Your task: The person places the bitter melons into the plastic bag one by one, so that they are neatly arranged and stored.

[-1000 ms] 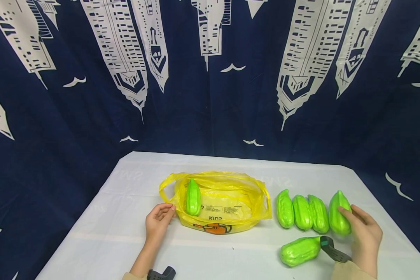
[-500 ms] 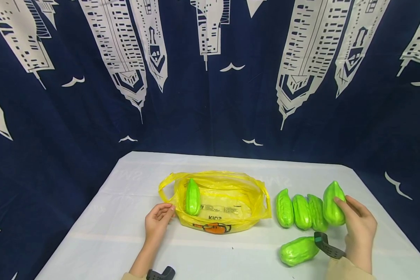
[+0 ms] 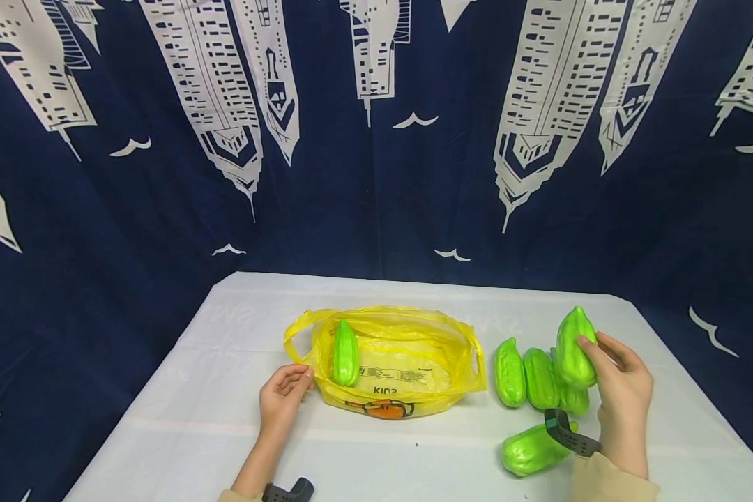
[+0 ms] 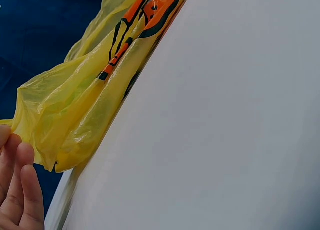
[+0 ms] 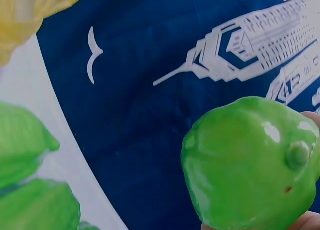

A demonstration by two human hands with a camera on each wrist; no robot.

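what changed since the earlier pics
The right hand, already gripping a green vegetable, has raised it and carried it left, toward the yellow bag, hiding more of its neighbour. The left hand still pinches the bag's edge; the other vegetables stay put.

Head cam's looking bright and pretty even across the white table (image 3: 376, 464), while the navy cloth (image 3: 376, 209) past its far edge is reading way darker. Both wrist cams are running dimmer and greyer. Small white glare spots are popping on the held green vegetable (image 5: 240, 165), the yellow bag (image 4: 85, 110) is catching thin shiny streaks, and the loose green vegetables (image 5: 22, 145) by the table's edge are looking kinda soft up close.
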